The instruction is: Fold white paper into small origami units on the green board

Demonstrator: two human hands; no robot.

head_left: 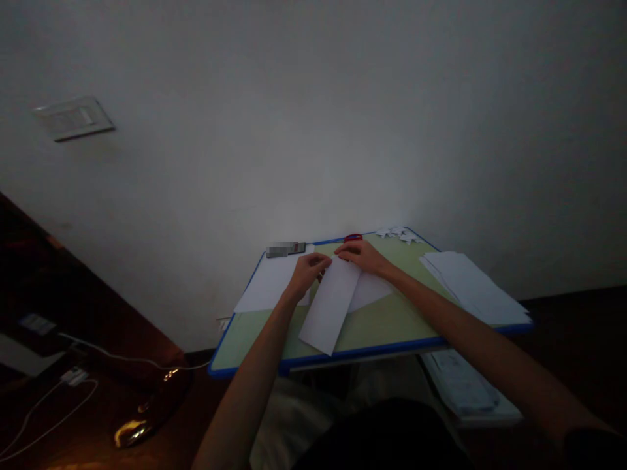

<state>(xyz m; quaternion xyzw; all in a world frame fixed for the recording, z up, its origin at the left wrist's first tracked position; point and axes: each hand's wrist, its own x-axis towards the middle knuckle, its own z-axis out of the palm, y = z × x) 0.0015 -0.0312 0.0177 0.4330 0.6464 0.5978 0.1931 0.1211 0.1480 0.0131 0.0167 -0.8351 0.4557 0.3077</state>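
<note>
A long white strip of folded paper (329,307) slants across the middle of the small table, its near end close to the front edge. At its far left corner my left hand (311,269) pinches the paper between thumb and fingers. My right hand (361,254) is closed on the far right corner, fingertips close to those of the left. Another white sheet (369,291) lies partly under the strip and my right forearm. Just beyond my right hand are red-handled scissors (353,238).
The light green table (377,326) has a blue rim and stands against a wall. White paper (267,281) and a phone (287,249) lie at left. A paper stack (473,284) sits at right, small paper cut-outs (398,233) at the back. A white cable (132,358) runs on the left.
</note>
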